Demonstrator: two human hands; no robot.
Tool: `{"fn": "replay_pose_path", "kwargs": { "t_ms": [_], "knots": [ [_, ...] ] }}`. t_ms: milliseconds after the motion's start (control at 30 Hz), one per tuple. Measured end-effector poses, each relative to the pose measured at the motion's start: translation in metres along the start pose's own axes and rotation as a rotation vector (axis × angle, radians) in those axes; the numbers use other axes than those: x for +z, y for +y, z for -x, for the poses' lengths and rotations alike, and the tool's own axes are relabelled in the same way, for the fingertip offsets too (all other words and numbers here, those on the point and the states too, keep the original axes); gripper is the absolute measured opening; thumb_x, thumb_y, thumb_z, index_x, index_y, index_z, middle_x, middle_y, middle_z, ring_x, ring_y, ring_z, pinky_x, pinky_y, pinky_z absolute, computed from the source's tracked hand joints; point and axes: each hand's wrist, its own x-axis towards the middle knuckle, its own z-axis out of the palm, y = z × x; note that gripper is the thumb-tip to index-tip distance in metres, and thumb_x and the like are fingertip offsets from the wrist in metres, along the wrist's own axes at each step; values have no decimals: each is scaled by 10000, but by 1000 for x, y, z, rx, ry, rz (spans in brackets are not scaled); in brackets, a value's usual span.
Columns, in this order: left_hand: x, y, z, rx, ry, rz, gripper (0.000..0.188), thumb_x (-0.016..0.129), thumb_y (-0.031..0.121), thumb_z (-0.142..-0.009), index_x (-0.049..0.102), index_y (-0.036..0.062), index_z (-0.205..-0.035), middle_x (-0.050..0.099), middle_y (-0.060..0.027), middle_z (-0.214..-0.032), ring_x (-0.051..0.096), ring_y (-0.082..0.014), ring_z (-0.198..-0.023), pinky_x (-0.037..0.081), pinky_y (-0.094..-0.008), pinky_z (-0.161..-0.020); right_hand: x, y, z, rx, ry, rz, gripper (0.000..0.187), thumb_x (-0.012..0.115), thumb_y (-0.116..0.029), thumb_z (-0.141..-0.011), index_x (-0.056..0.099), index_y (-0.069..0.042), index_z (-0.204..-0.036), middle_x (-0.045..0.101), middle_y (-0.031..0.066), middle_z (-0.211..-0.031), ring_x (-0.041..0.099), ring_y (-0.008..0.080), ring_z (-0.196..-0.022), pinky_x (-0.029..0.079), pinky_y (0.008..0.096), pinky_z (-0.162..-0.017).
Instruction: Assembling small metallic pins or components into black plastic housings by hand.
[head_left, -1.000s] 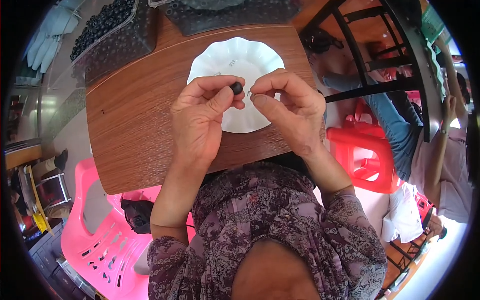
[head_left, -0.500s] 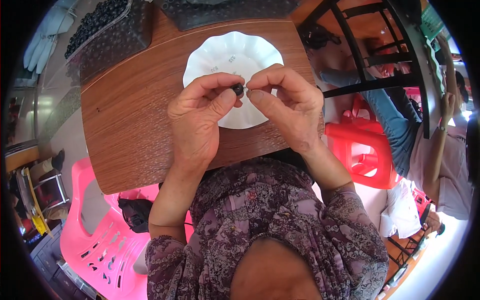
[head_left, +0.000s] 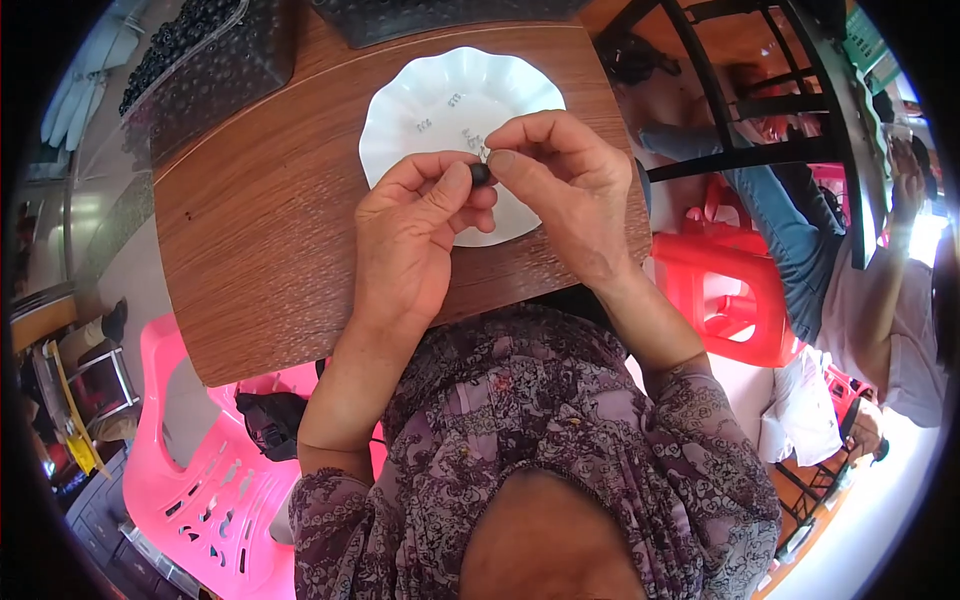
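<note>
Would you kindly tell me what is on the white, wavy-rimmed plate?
On the white plate, small grey marks show; whether printed or loose is unclear. The left hand, holding a dark round piece, and the right hand hide some of the plate; anything there is unseen.

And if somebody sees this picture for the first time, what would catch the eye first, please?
Probably the white wavy-rimmed plate on the brown table, with the left hand pinching a small dark round piece above its near part and the right hand's fingertips close beside it. Next, the bright pink chair at lower left and the red stool at right.
</note>
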Motion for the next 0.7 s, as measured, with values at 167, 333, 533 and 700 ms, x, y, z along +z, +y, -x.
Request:
{"fn": "replay_pose_path", "kwargs": {
  "t_ms": [167, 333, 533, 700],
  "knots": [
    [-7, -1, -2, -154, -2, 79, 129, 591, 71, -852, 561, -44, -903, 609, -109, -832, 611, -205, -733, 502, -318, -637, 3, 13, -2, -141, 8, 96, 107, 588, 10, -779, 609, 21, -884, 595, 16, -754, 523, 55, -684, 449, 200, -608],
    [-12, -3, -6, -223, -93, 180, 124, 587, 68, -851, 547, -40, -896, 607, -124, -855, 608, -220, -762, 503, -348, -684, 7, 14, -6, -130, 24, 44, 101, 581, 11, -785, 607, 22, -882, 584, 11, -737, 521, 55, -669, 450, 201, -598],
    [-10, -9, -4, -164, -103, 237, 124, 588, 55, -844, 543, -42, -906, 605, -136, -889, 593, -206, -770, 490, -346, -704, 6, 11, -10, -44, 20, -41, 103, 584, 4, -792, 604, 31, -890, 603, 31, -752, 540, 51, -651, 455, 191, -558],
    [-4, -11, -5, -112, -134, 298, 141, 593, 58, -842, 554, -30, -945, 591, -104, -886, 558, -172, -742, 470, -322, -695, 8, 9, -9, 20, 22, -125, 101, 579, 4, -803, 599, 41, -895, 611, 50, -763, 551, 57, -613, 461, 188, -510]
  ]
}}
